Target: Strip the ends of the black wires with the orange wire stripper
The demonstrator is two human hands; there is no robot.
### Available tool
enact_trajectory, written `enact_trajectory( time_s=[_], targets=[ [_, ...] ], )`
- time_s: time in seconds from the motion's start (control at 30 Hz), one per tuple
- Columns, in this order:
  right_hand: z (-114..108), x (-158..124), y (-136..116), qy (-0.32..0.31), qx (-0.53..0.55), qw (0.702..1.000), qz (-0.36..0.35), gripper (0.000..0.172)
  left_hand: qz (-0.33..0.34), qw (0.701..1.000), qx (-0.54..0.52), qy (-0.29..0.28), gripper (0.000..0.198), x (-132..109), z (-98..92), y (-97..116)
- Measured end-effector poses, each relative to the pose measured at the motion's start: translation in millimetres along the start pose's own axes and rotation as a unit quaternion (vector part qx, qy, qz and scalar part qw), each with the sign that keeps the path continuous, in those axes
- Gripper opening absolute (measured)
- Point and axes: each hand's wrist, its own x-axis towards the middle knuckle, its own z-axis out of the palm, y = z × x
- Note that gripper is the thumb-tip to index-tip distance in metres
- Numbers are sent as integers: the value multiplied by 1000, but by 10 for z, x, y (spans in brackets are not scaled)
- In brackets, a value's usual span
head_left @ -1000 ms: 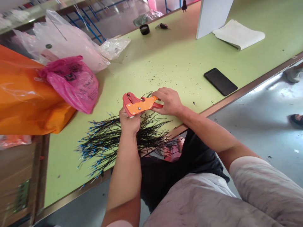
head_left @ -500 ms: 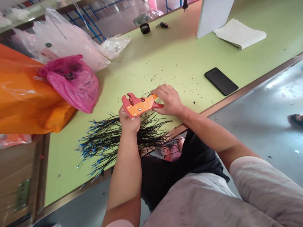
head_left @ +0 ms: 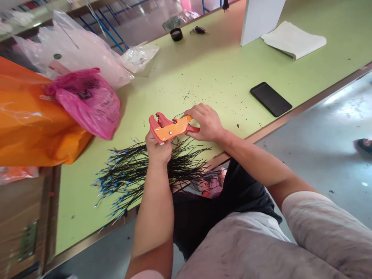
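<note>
My right hand [head_left: 206, 122] is closed around the handles of an orange and red wire stripper [head_left: 171, 131], whose red jaws point up and to the left. Right behind the stripper's head is my left hand [head_left: 158, 149], curled up against it. The tool hides most of its fingers, so what they grip does not show. A thin black wire [head_left: 179, 115] curves out behind the tool near my right fingers. Beneath my left wrist lies a spread bundle of black wires [head_left: 186, 164], many with blue ends at the left.
A black phone [head_left: 271, 99] lies to the right on the green table [head_left: 232, 69]. Pink [head_left: 97, 104] and orange bags [head_left: 35, 124] stand at the left. Farther back are a black ring [head_left: 176, 34], a white panel [head_left: 260, 21] and folded white cloth [head_left: 295, 40]. Dark scraps dot the tabletop.
</note>
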Motion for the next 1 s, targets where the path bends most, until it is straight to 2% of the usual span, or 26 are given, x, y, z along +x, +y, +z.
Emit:
enact_trajectory(
  time_s=[0.33,0.57,0.7,0.8,0.9,1.0],
  targets=[
    [-88,21,-69,-47,12,998,31,48,47,998,48,-3,52,24,-73,-94],
    [-102,24,-97,-64,31,995,62,44,10,998,67,8,42,-24,-52,2],
    [-124,30,-160,-79,46,989,113,51,-13,998,63,10,35,-53,-4,90],
    [-139,47,-194,-72,98,980,159,56,-33,999,42,2,41,-62,44,143],
    [-153,73,-153,-45,231,944,232,58,-51,999,4,0,47,-55,87,181],
    [-187,100,-33,-9,379,864,332,65,-65,998,-24,11,50,-28,109,185]
  ],
)
